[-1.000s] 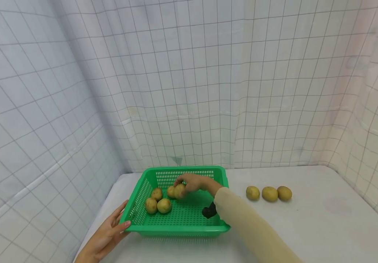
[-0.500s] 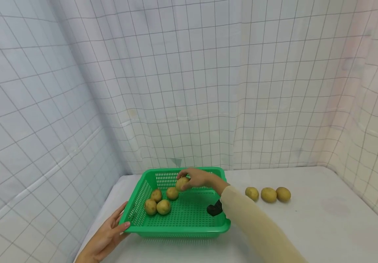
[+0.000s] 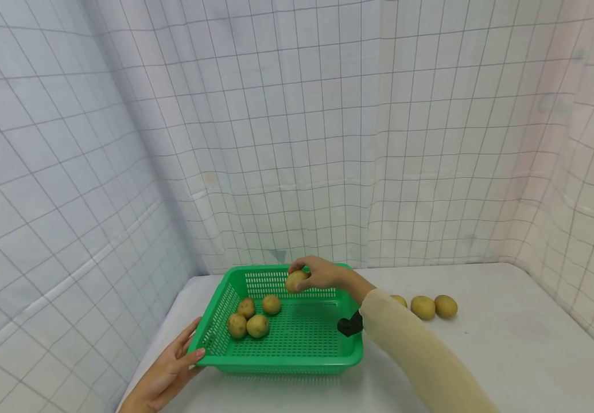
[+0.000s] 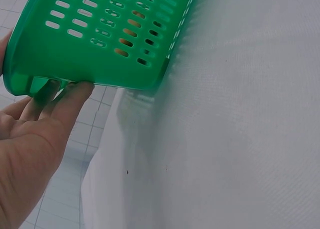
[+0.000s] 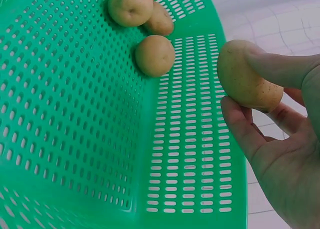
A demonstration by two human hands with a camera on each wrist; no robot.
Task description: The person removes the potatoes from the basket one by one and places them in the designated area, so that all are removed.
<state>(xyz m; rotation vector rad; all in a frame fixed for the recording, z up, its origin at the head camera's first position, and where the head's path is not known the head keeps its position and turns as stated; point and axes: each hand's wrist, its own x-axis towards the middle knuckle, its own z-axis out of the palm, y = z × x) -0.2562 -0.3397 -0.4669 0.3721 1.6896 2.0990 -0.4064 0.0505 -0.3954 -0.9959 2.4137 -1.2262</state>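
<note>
A green plastic basket with slotted walls stands on the white table. My left hand grips its near left corner, thumb over the rim and fingers underneath, as the left wrist view also shows. Above the basket's far side my right hand holds a potato between thumb and fingers, raised off the basket floor. Several potatoes sit in the left part of the basket, among them a front one and one set slightly apart.
To the right of the basket, a row of potatoes lies on the table, one partly hidden by my right sleeve. A grid-patterned white curtain hangs behind and along both sides. A black wrist camera hangs under my right wrist.
My right hand has lifted the potato from beside the others and moved it up and to the right. My left hand stays at the basket's corner.
</note>
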